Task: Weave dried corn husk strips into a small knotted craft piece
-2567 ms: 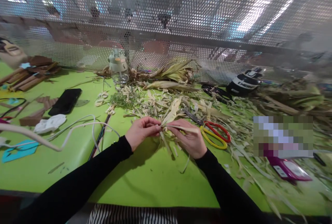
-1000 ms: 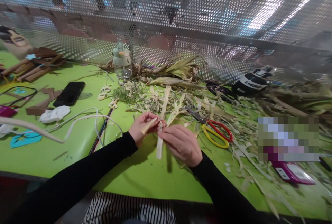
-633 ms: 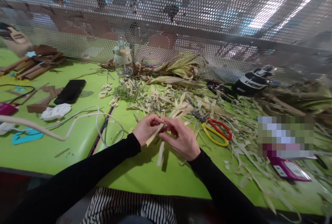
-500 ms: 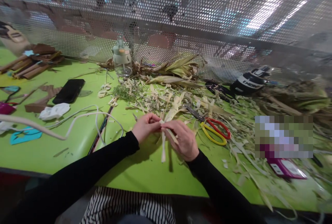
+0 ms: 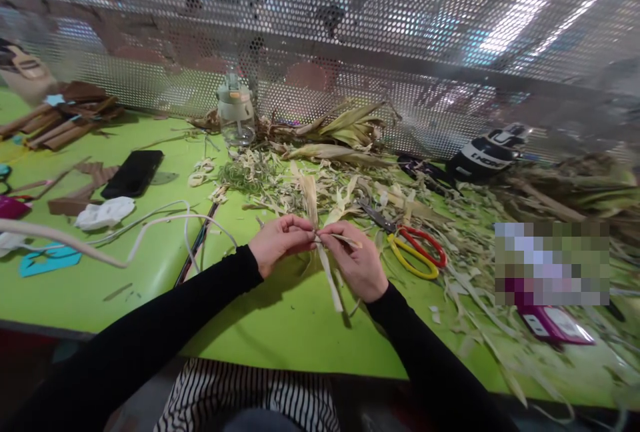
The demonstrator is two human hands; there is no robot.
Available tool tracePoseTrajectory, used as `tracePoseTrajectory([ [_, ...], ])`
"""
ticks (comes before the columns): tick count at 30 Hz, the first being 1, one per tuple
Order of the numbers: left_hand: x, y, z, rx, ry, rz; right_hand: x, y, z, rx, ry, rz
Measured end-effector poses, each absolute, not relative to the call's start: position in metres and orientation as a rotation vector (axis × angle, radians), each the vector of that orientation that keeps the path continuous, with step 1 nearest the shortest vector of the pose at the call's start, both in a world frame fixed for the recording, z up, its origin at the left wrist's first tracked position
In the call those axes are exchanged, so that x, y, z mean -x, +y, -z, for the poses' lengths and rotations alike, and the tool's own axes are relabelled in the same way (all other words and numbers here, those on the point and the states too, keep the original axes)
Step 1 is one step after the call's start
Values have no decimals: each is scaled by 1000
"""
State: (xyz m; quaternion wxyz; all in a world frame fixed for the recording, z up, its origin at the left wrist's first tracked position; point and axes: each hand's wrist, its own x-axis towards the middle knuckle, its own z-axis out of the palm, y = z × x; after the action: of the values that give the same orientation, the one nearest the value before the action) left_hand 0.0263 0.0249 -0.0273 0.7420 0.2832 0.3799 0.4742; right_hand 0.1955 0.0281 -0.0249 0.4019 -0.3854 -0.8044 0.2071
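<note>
Several pale dried corn husk strips [image 5: 330,280] cross between my hands above the green table [image 5: 280,342]. My left hand [image 5: 281,240] pinches them from the left, thumb against the fingers. From the right, my right hand [image 5: 359,260] grips the same crossing with thumb and forefinger. One strip stands up away from me, and another hangs down toward me. The exact crossing is partly hidden by the fingertips. Scissors [image 5: 414,255] with red and yellow handles lie right of my right hand, beside a heap of husk scraps [image 5: 280,185].
A clear-based bottle [image 5: 237,115] and a black bottle [image 5: 483,155] stand by the perforated metal screen [image 5: 310,39]. Leftward are a phone [image 5: 133,174], a white cable [image 5: 165,220], a crumpled tissue [image 5: 105,213] and brown rolls [image 5: 60,127]. A magenta packet [image 5: 555,322] lies right.
The husk strips have turned between my fingers: one now stands upright, and the hanging one slants to the right. My right hand has opened its grip slightly and shifted a little rightward.
</note>
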Motion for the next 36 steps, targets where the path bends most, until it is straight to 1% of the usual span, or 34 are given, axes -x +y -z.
tracePoseTrajectory([
  [3, -26, 25, 27, -648, 835, -1034, -193, 26, 28, 1111, -1917, -642],
  [8, -24, 27, 31, -739, 849, -1000, -192, 28, 31, 1202, -1892, -659],
  [10, -24, 28, 33, -746, 884, -999, -193, 30, 31, 1218, -1925, -496],
  [13, -24, 28, 36, -736, 922, -984, -193, 30, 29, 1153, -1995, -20],
  [14, -25, 28, 36, -736, 923, -975, -192, 30, 28, 1119, -2023, 87],
  [15, -26, 27, 36, -739, 922, -965, -192, 29, 27, 1095, -2057, 122],
  [17, -28, 26, 35, -749, 915, -950, -191, 27, 27, 1088, -2098, 19],
  [23, -32, 23, 30, -763, 888, -1010, -190, 28, 30, 1275, -1867, -574],
  [25, -32, 23, 30, -761, 888, -1029, -191, 30, 31, 1313, -1870, -642],
  [27, -30, 25, 29, -736, 896, -1027, -193, 32, 32, 1310, -1909, -504],
  [29, -27, 27, 28, -682, 904, -1036, -194, 33, 32, 1242, -1947, -181],
  [31, -23, 30, 27, -634, 909, -1055, -196, 32, 30, 1057, -2030, 146],
  [32, -22, 31, 27, -621, 912, -1063, -196, 32, 28, 948, -2097, 252],
  [34, -19, 32, 26, -629, 920, -1062, -196, 29, 25, 775, -2237, 319],
  [36, -19, 32, 27, -682, 925, -1032, -195, 27, 24, 714, -2302, 241],
])
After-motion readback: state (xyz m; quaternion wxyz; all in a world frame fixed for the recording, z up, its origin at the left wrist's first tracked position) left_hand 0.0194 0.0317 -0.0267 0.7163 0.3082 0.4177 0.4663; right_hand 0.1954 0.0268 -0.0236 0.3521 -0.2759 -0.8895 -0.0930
